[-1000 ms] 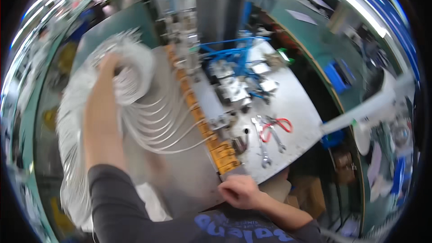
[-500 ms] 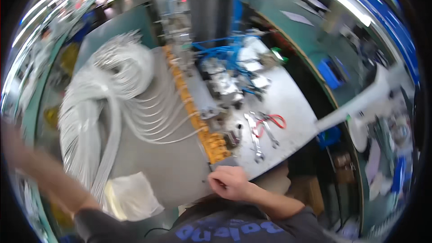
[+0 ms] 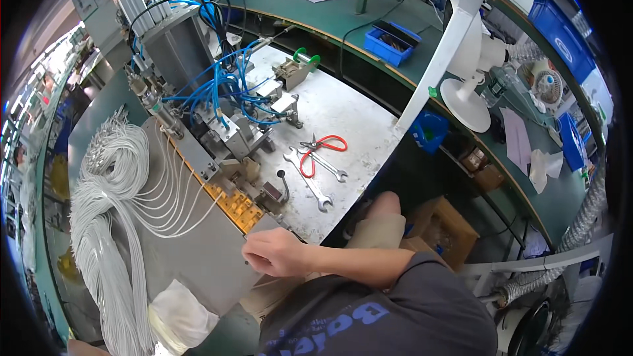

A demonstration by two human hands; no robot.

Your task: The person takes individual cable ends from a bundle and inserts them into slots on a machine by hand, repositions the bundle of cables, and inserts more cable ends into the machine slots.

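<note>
My right hand [image 3: 273, 252] is closed in a loose fist at the near end of a yellow slotted fixture [image 3: 239, 208], above the grey work surface. The inside of the fist is hidden. Of my left hand [image 3: 87, 349] only a sliver of skin shows at the lower left edge, with the fingers out of sight. A thick bundle of white cables [image 3: 109, 204] lies on the left, coiled at its far end. Several single cables fan out from it toward the yellow fixture. Beside the bundle's near end sits a crumpled whitish cloth or bag [image 3: 181, 316].
A machine with a metal cylinder [image 3: 175, 53] and blue air tubes [image 3: 214, 92] stands beyond the fixture. Spanners [image 3: 310, 181] and red-handled scissors [image 3: 333, 142] lie on the white plate. A white post [image 3: 438, 69] rises at the right; a cardboard box [image 3: 442, 231] stands below.
The view has swung to the right and sharpened. My left arm has dropped almost out of the picture at the lower left. My right hand stays closed by the fixture's near end.
</note>
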